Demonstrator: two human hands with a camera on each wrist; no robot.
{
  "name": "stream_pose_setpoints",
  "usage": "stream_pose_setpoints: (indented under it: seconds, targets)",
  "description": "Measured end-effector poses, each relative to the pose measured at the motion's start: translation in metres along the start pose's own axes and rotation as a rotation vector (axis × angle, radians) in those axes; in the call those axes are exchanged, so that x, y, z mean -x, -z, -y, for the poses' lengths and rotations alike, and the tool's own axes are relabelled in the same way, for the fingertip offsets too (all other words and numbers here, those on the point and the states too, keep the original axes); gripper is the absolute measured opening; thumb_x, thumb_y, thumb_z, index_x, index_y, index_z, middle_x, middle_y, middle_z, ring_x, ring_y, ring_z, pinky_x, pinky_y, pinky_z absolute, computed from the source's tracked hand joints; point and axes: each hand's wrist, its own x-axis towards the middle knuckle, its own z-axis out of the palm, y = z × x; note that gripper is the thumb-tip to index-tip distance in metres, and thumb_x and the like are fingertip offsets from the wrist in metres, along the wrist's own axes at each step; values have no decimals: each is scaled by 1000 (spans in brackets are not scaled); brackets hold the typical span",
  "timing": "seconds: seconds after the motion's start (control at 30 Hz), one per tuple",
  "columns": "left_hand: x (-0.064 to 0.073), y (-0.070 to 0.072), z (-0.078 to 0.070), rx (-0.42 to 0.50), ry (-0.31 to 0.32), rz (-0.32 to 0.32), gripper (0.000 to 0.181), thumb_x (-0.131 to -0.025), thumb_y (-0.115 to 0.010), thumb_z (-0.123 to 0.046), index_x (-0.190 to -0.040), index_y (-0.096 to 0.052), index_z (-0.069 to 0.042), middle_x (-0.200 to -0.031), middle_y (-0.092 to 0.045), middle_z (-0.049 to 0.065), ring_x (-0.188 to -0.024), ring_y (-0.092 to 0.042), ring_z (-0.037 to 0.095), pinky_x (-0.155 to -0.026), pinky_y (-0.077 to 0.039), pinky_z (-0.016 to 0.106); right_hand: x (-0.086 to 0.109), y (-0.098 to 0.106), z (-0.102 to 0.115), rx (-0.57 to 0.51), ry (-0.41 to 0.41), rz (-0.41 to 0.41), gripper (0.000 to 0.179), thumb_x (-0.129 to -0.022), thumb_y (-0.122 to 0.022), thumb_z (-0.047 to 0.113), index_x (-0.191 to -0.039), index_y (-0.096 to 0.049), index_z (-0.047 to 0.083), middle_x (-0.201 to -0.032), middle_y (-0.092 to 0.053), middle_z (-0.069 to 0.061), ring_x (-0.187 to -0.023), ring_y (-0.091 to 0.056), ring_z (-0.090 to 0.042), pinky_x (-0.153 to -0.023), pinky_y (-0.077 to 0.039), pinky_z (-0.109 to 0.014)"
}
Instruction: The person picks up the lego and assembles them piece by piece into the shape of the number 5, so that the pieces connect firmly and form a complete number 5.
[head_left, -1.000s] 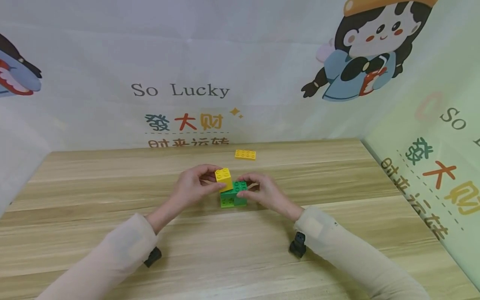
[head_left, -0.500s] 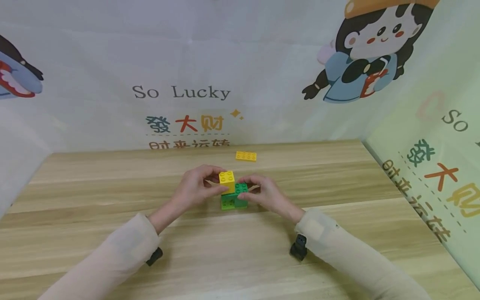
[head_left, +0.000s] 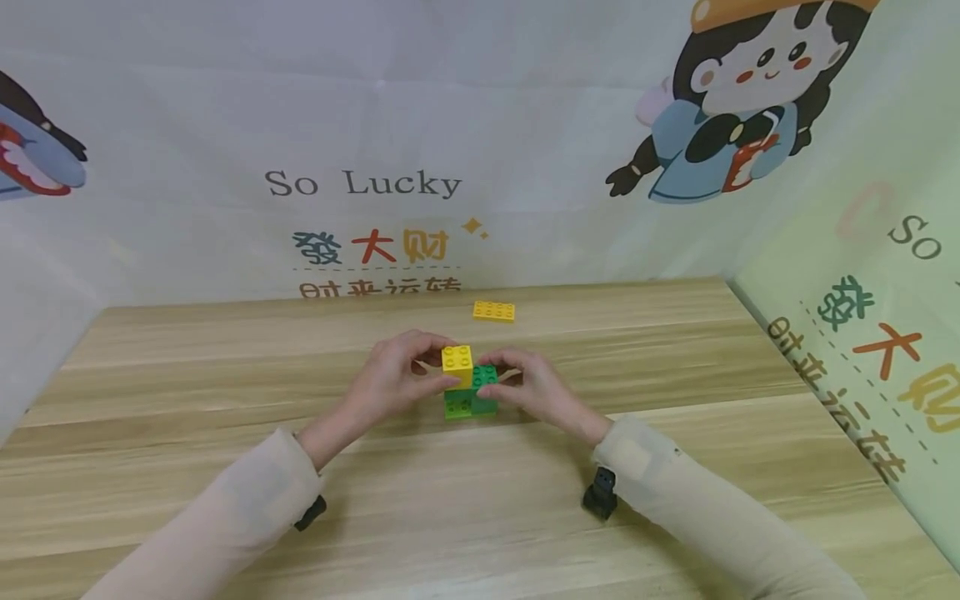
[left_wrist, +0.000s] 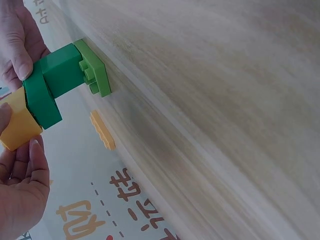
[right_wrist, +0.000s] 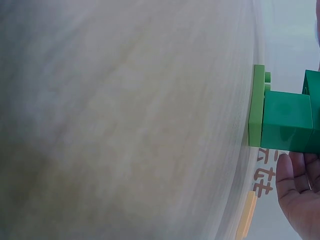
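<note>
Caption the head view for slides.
Left hand pinches yellow four-stud brick atop green brick stack; right hand grips the stack.

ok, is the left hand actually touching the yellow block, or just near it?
Touching. The left wrist view shows it: the left hand pinches the yellow block between thumb and fingers.

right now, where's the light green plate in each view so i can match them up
Head: light green plate, just below centre.
Left wrist: upper left, right of the lower dark green block.
Right wrist: right of centre, left of that block.
Shared landmark: flat yellow plate, above it in the head picture, below it in both wrist pictures.
</note>
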Motion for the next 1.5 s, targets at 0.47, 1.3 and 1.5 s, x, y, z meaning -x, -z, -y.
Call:
stream_pose_setpoints:
  seconds: [0.47, 1.3, 1.5]
  targets:
    - [4, -4, 3, 6, 29, -49, 38, -77, -77, -14, -112, -65, -2, -104, -67, 10, -90, -64, 19, -72, -55, 25, 1, 1, 2, -7, -25, 3, 36, -84, -70, 8, -116, -60, -5, -109, -64, -18, -96, -61, -26, -79, -55, -28]
    - [7, -6, 5, -13, -34, -82, 36, -76, -78, -14, -108, -66, -2, -99, -68, 9, -86, -65, 18, -71, -55, 26, 1, 0, 0, -9, -43, 0, 36, -84, -70, 9, -116, -60, -5, -110, -64, -18, -97, -60, -25, -80, -54, -29]
    - [6, -5, 3, -22, -45, -72, 37, -76, -78, -13, -108, -65, -1, -100, -68, 11, -86, -66, 20, -72, -56, 28, 1, 0, 1, -18, -43, 0, 36, -84, -70, 8, -116, -60, -5, -109, -64, -18, -97, -60, -26, -80, -54, -29]
